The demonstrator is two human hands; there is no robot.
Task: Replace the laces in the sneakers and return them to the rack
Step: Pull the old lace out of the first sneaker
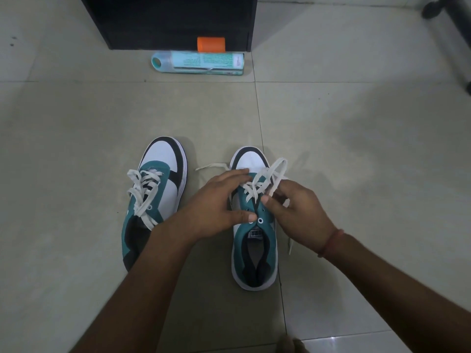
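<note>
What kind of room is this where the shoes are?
Probably a home entryway or bedroom floor, though I can't be sure. The sneakers sit on a pale tiled floor, a black cabinet or rack stands behind them, and a teal spray can lies beside it.

A single head-worn view looks steeply down and forward at the tiled floor (356, 149), from close above the right sneaker (254, 240). Beyond that sneaker, at the top edge, stands the black rack (173, 21).
</note>
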